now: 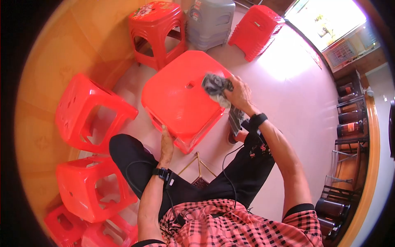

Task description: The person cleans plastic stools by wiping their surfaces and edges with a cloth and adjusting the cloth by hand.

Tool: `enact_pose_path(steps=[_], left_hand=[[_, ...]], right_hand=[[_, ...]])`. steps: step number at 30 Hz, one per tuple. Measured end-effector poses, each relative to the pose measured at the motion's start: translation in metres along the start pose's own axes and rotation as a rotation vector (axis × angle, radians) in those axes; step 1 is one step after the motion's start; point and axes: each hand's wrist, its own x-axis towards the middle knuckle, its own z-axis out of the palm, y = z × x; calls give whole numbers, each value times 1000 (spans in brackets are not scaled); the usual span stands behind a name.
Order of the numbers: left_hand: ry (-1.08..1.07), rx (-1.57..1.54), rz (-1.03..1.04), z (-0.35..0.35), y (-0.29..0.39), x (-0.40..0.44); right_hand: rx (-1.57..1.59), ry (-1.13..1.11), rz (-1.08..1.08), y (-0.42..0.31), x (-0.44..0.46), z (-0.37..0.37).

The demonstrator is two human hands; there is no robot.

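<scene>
A: Nearest the lens?
B: A checked shirt (238, 222), then black trousers (191, 189), knees apart. Beyond the knees, a red stool (175, 88) is on the pale floor (296, 136).
A: Right hand (239, 95)?
B: Grasping a crumpled grey cloth (214, 84), fingers bent round it. The cloth lies at the stool's right edge, near its right corner.
A: Left hand (166, 146)?
B: At the stool's near left edge, thumb up against its side. Other fingers hidden; cannot tell how firmly it grips.
A: Wrists?
B: Black band on each.
A: Surroundings?
B: Along the floor's left edge, by the orange wall (39, 119), a tipped stool (74, 113) lies on its side, a second (78, 189) just nearer. Past the stool's far corner: a flowered stool (158, 31), then a grey stack (210, 24), then a red stack (255, 31), left to right.
</scene>
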Motion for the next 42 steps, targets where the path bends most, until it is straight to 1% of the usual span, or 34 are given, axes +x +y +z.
enact_pose_path(steps=[1,3,4,5,6,8,9,10,11,12,13,14,15,16,18,19,20,22,23,24,26,27,28,29,30,31,32,34,35,36,38,40,41,42], left_hand=[[-7,-57,-14,6,9,-5],[-22,-113,-26,8,16,-10],[-37,9,-13,1,16,-11],[-54,131,0,-5,15,-13],[-62,132,-3,-10,14,-13],[214,310,11,-19,13,-14],[203,314,14,-11,29,-20],[264,462,97,5,61,-32],[325,609,185,20,89,-41],[314,614,194,31,105,-47],[225,705,369,40,117,-54],[134,793,542,46,123,-58],[86,885,573,50,125,-57],[84,891,576,58,129,-57],[41,869,635,77,138,-55],[52,912,636,80,142,-50],[60,919,639,77,142,-44],[-20,969,629,62,132,-28],[-42,1097,781,55,126,-22],[-20,1105,774,54,129,-21],[-104,1122,726,62,136,-18],[-117,1179,740,66,143,-16],[-97,1183,730,63,146,-13],[-175,1219,705,60,149,-8],[-256,1250,678,57,152,-4],[-277,1229,672,53,155,1],[-268,1226,661,48,158,6],[-220,1237,779,30,164,19],[-151,1228,796,20,167,27],[-142,1228,786,11,171,36],[-21,1154,658,-6,182,58],[145,1019,792,-29,175,97],[152,1012,786,-39,174,115],[169,922,635,-50,173,131]], right_hand=[[-15,81,132,2,5,-3],[-59,107,171,-13,3,4],[-101,123,212,-24,-1,10],[-66,109,139,-29,-8,20],[-34,72,105,-47,-17,17],[27,20,3,-67,-35,26],[70,6,-56,-74,-43,30],[68,19,-50,-83,-49,32],[122,-26,-56,-94,-53,32],[177,-72,-63,-102,-53,31],[180,-63,-59,-107,-48,31],[273,-136,-22,-110,-45,32],[367,-210,14,-115,-42,34],[373,-206,14,-121,-39,34],[939,-284,131,-132,-32,36],[1092,-295,163,-136,-32,37],[1099,-300,155,-135,-32,38],[820,-161,-121,-125,-32,42],[573,-110,-145,-121,-35,43],[583,-125,-159,-116,-36,40],[261,237,-282,-104,-32,33],[270,223,-299,-92,-29,36],[252,254,-251,-80,-26,43],[232,287,-202,-70,-23,50],[236,275,-213,-69,-22,50],[182,262,-227,-68,-22,51],[126,248,-238,-66,-23,51],[127,218,-230,-68,-23,49],[121,224,-226,-68,-23,50],[114,232,-220,-68,-23,51],[118,229,-235,-67,-22,54],[109,257,-244,-68,-22,54],[103,249,-250,-68,-22,54],[96,256,-253,-68,-21,54]])
